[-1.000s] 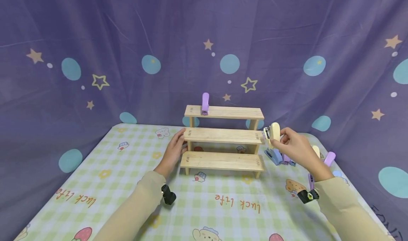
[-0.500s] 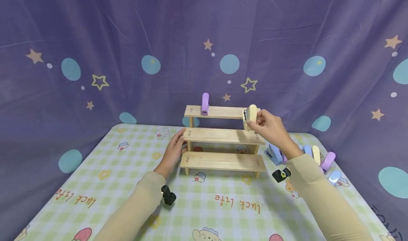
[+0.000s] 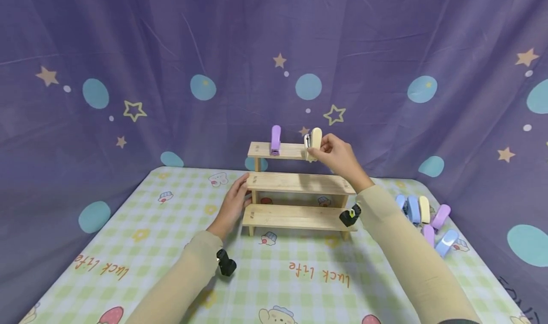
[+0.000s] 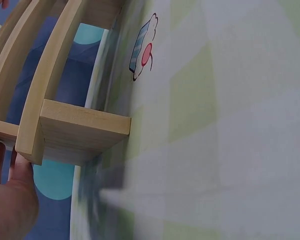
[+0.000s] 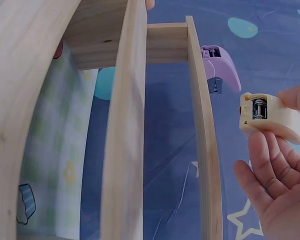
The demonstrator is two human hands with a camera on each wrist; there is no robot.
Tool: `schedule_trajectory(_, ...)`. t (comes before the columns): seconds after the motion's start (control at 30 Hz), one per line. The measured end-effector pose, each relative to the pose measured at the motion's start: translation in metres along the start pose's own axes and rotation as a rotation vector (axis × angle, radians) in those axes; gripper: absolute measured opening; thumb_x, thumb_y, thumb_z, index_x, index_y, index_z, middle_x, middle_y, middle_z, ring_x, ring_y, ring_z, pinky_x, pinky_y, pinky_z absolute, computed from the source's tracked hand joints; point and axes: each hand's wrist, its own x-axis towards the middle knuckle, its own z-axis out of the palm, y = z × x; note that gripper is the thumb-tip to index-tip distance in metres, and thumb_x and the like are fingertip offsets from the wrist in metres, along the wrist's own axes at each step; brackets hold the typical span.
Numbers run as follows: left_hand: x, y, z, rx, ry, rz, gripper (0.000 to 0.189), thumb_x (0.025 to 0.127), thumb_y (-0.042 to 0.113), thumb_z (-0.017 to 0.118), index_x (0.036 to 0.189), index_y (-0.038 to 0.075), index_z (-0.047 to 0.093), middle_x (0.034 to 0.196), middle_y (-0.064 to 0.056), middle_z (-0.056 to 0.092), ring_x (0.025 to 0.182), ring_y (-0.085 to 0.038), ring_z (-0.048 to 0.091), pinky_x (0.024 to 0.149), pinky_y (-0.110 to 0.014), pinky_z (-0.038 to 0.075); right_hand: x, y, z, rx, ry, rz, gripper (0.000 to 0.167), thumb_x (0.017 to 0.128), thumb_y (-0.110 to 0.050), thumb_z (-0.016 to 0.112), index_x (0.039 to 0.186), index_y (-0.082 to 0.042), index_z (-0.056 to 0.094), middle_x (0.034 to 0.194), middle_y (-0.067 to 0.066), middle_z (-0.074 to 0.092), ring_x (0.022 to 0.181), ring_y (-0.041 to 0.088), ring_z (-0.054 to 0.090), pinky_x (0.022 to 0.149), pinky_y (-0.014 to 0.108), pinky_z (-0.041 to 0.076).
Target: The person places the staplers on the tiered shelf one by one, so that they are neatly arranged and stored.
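Observation:
My right hand [image 3: 340, 156] pinches a cream-yellow mini stapler [image 3: 316, 141] between thumb and fingers, upright over the top board of a three-tier wooden shelf [image 3: 299, 183]. In the right wrist view the stapler [image 5: 271, 116] turns its metal-lined end toward the shelf and appears a little apart from the board edge [image 5: 205, 125]. A purple stapler [image 3: 276, 141] stands near the left end of the top board. My left hand [image 3: 231, 204] holds the left end of the middle board. The left wrist view shows its fingers [image 4: 21, 167] at the board ends, the fingertips partly hidden.
Several blue, purple and yellow staplers [image 3: 424, 210] lie grouped on the checked tablecloth [image 3: 171, 219] at the right. A patterned purple curtain [image 3: 257, 43] hangs close behind the shelf. Its middle and bottom boards [image 3: 295, 217] bear nothing.
My right hand has carried the cream stapler leftward and upward, from beside the shelf's right end to over the top board. My left hand stays at the shelf.

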Motion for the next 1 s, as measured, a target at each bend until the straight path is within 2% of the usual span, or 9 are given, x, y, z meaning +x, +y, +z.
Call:
schedule_trajectory(0.2, -0.001, 0.001, 0.000, -0.017, 0.007, -0.001, 0.050, 0.111, 0.019, 0.036, 0.159, 0.006, 0.026, 0.157, -0.021, 0.030, 0.139, -0.041, 0.037, 0.115, -0.054, 0.035, 0.020, -0.004, 0.008, 0.025, -0.041, 0.051, 0.043, 0.090, -0.049, 0.072, 0.098, -0.009, 0.057, 0.088, 0.005, 0.062, 0.076, 0.022, 0.053, 0.060, 0.032, 0.043)
schedule_trajectory(0.47, 0.001, 0.000, 0.000, -0.012, 0.009, -0.008, 0.051, 0.111, 0.021, 0.036, 0.159, 0.007, 0.026, 0.157, -0.020, 0.031, 0.139, -0.040, 0.038, 0.115, -0.053, 0.036, 0.035, -0.001, 0.019, 0.034, -0.063, 0.106, 0.042, 0.090, -0.047, 0.073, 0.095, -0.008, 0.058, 0.088, 0.005, 0.068, 0.079, 0.021, 0.064, 0.066, 0.031, 0.049)
schedule_trajectory(0.8, -0.001, 0.002, 0.000, -0.017, 0.008, -0.003, 0.050, 0.111, 0.020, 0.036, 0.159, 0.006, 0.026, 0.157, -0.021, 0.031, 0.138, -0.040, 0.037, 0.115, -0.053, 0.036, 0.042, -0.002, 0.027, 0.008, -0.057, 0.146, 0.044, 0.091, -0.052, 0.070, 0.092, -0.008, 0.062, 0.081, 0.006, 0.068, 0.078, 0.024, 0.061, 0.073, 0.036, 0.052)
schedule_trajectory(1.0, 0.000, 0.000, 0.001, -0.010, 0.014, -0.016, 0.050, 0.111, 0.020, 0.035, 0.159, 0.006, 0.026, 0.158, -0.020, 0.031, 0.138, -0.040, 0.038, 0.115, -0.053, 0.036, 0.042, 0.001, 0.029, 0.002, -0.046, 0.141, 0.046, 0.090, -0.055, 0.069, 0.092, -0.009, 0.065, 0.085, 0.007, 0.067, 0.077, 0.023, 0.059, 0.070, 0.035, 0.052)
